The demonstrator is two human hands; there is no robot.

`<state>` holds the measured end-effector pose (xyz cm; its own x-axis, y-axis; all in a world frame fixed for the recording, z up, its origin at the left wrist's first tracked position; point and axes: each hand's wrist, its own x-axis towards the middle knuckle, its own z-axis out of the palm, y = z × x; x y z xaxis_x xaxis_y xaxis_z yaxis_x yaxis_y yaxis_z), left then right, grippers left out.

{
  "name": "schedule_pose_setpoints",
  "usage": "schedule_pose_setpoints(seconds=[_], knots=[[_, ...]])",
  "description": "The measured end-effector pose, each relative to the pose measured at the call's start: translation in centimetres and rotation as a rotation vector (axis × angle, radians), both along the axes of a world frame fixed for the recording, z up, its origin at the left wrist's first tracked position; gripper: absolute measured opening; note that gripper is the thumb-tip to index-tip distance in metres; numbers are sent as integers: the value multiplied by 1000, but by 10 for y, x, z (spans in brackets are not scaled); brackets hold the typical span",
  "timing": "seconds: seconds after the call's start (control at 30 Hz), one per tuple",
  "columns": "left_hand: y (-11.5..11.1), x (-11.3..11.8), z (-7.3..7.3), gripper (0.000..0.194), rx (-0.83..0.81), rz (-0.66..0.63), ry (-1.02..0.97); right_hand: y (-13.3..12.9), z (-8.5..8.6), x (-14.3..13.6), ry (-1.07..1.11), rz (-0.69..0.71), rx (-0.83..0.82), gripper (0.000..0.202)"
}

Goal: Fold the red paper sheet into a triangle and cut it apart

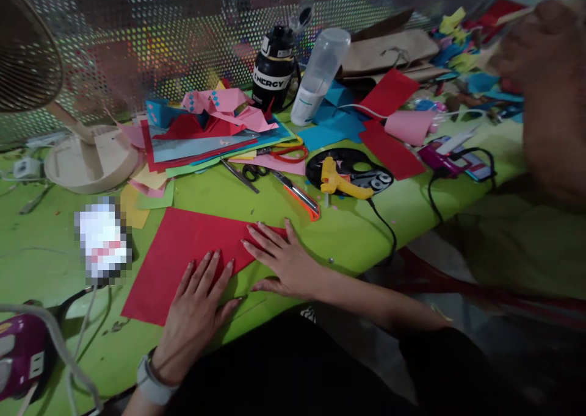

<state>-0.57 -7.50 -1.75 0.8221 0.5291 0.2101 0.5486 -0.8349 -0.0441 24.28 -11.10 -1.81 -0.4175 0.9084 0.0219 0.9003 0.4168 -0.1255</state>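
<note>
A sheet of red paper (160,263) lies flat on the green tabletop, its right end narrowing to a folded-looking point. My left hand (199,297), with a watch (155,376) at the wrist, rests on the paper's lower edge, fingers spread. Over the narrow right end lies my right hand (286,260), flat and with fingers apart. Neither hand grips anything. Just beyond the paper are an orange utility knife (300,196), scissors with red and yellow handles (288,154) and a yellow glue gun (343,181) on a black tray (384,177).
A fan (91,160) and a blurred-out phone (103,239) stand left. Paper sheets with folded pieces (206,150), a black bottle (273,74) and a clear bottle (320,74) are at the back. Another person's arm (549,111) reaches in at right. Cords hang over the front edge.
</note>
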Motion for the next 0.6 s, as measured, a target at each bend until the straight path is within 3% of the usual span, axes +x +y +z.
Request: schedule_pose_setpoints(seconds=[0.27, 0.6], knots=[[-1, -1, 0, 59, -16, 10, 13, 1, 3, -2, -27, -50, -70, 88], [-7, 0, 1, 60, -68, 45, -3, -5, -6, -3, -36, -41, -5, 82]])
